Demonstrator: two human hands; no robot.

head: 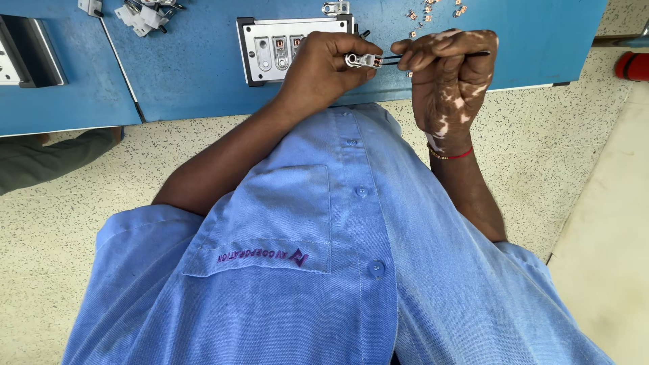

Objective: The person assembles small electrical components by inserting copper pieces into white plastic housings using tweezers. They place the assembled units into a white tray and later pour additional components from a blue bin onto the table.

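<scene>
Far left on the blue workbench (pixel 189 74) lies the edge of a switch plate (pixel 17 57), and beyond it, near the far edge, a small heap of white plastic parts (pixel 143 15). Further right, a grey and white switch module (pixel 274 49) with a black frame lies flat on the bench, partly hidden behind the left hand.

The left hand (pixel 323 71) comes up from the lower left, forearm slanting across the blue shirt (pixel 324 270), wrist bent so the fingers curl over towards the right. Thumb and fingers are closed in a pinch on a small white connector piece (pixel 364 60), which has a metal ring at its left end. It is held above the near edge of the bench, between the two hands.

The piece's long axis runs left to right, and a thin black tool (pixel 439 57) lies along the same line, its tip touching the right end of the piece. The right hand (pixel 449 74) is just beside the left, its fingers folded tight round the shaft, forearm rising almost straight up from below with a red thread band (pixel 451 155) at the wrist. Both hands are about equally close to the piece.

Far right on the bench, small metal contacts (pixel 436 9) lie scattered.
</scene>
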